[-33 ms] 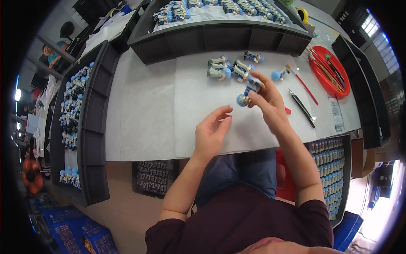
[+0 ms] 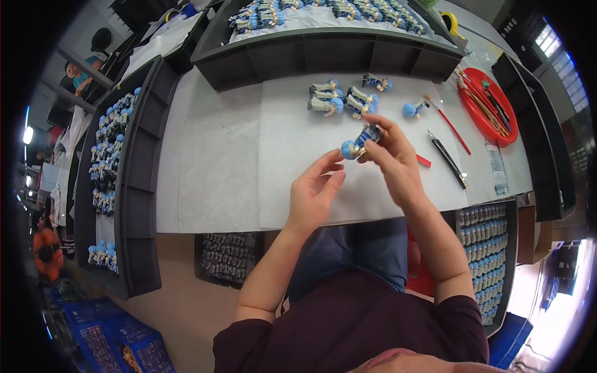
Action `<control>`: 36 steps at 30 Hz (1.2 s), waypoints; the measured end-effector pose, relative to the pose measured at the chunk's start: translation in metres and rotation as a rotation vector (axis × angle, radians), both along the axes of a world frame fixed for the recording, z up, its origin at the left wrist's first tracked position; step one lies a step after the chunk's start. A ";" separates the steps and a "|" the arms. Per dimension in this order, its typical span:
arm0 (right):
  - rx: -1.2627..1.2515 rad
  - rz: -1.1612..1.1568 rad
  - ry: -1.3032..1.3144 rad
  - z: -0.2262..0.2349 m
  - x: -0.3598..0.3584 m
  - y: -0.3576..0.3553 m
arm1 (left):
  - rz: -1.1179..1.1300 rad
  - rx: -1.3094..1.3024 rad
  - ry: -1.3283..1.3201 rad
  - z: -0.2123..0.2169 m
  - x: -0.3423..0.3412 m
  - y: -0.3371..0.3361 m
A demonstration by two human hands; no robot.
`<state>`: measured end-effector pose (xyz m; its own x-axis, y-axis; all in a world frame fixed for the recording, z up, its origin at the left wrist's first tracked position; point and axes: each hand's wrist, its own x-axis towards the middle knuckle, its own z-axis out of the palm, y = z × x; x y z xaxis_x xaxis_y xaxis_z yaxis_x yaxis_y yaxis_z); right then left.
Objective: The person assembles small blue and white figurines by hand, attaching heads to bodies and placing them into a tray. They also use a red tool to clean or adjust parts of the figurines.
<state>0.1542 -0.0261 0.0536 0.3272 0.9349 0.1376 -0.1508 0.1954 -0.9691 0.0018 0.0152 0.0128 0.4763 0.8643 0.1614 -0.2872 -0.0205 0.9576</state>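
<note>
Between the thumb and fingers of my right hand (image 2: pixel 398 158) is a small figurine (image 2: pixel 359 142) with a blue head and a dark blue body, held tilted above the white sheet. Its blue head points toward my left hand (image 2: pixel 316 189). That hand is empty, with thumb and fingers apart; its fingertips come right up to the head, and I cannot tell whether they touch. Just beyond the right hand several similar figurines (image 2: pixel 326 99) lie on the sheet. One more figurine (image 2: pixel 377 82) lies behind them, and another (image 2: pixel 415 110) is to the right.
Dark bins of figurines stand at the back (image 2: pixel 323 53) and left (image 2: pixel 140 186). On the right lie a brush (image 2: pixel 451 127), a black pen-like tool (image 2: pixel 446 158) and a red plate (image 2: pixel 511 133) of tools. A red object (image 2: pixel 423 161) shows beside my right hand. Another person (image 2: pixel 81 78) is far left.
My right hand has brought the figurine slightly left and turned it, so its head now sits at my left fingertips. My left hand has shifted slightly right. The view has shifted a little.
</note>
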 end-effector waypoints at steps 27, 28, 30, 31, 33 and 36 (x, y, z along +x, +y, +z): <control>0.002 -0.004 -0.044 -0.046 -0.037 -0.023 | 0.071 -0.202 -0.083 -0.001 -0.009 0.010; 0.020 -0.016 -0.103 -0.048 -0.037 -0.023 | 0.060 -0.190 -0.073 -0.002 -0.009 0.010; 0.057 -0.039 -0.223 -0.050 -0.036 -0.024 | 0.078 -0.179 -0.031 0.003 -0.008 0.008; 0.070 -0.052 -0.213 -0.049 -0.036 -0.024 | 0.087 -0.172 -0.008 0.005 -0.007 0.008; 0.095 -0.078 -0.194 -0.045 -0.035 -0.024 | 0.095 -0.226 -0.096 0.004 -0.008 0.009; 0.044 -0.035 -0.015 -0.037 -0.036 -0.024 | 0.057 -0.245 -0.117 -0.002 -0.012 0.011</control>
